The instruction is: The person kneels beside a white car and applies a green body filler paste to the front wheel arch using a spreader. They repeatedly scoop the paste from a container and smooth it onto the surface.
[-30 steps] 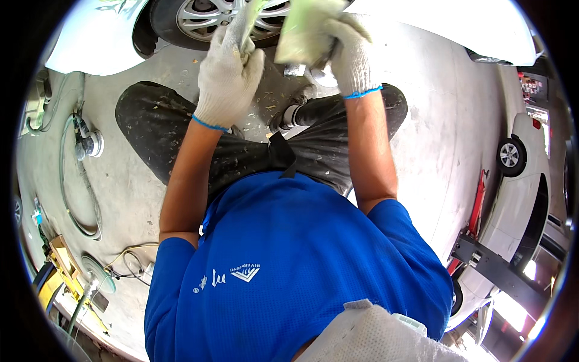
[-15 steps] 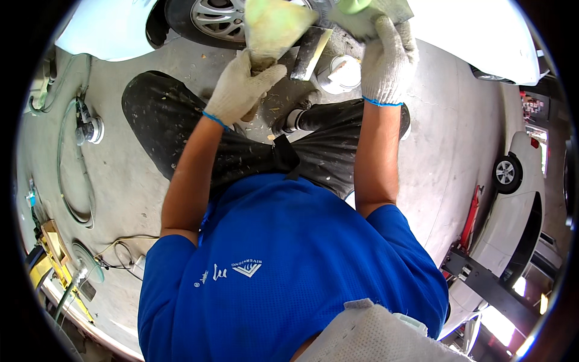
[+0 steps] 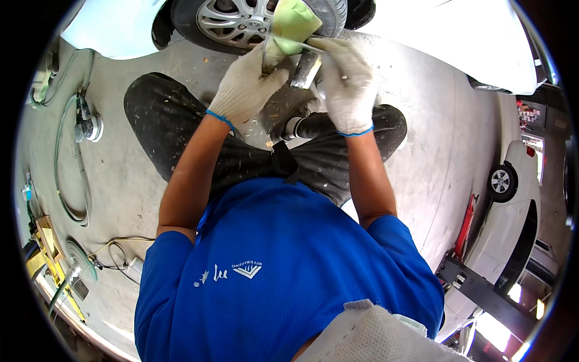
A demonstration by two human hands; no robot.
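Note:
My left hand (image 3: 244,81), in a knitted white glove, is closed on a putty-smeared spreader (image 3: 271,54) in front of the car wheel. My right hand (image 3: 348,87), gloved alike and blurred, is closed on a thin plate, seen nearly edge-on, against that spreader. Pale green putty (image 3: 292,24) sits where the two tools meet; I cannot tell which bears it. A dark block (image 3: 305,70) with a pale edge lies beyond the hands, over a white can mostly hidden by my right hand.
A car wheel (image 3: 226,21) and white panels (image 3: 458,42) are ahead. A sander (image 3: 87,123) with a hose lies left, near cables and a yellow item (image 3: 51,244). A white car (image 3: 509,223) and red jack (image 3: 465,220) are at right.
Since half a second ago, my right hand has moved down and left, bringing its plate against the left hand's spreader. My left hand has risen slightly right. The white can is now mostly hidden.

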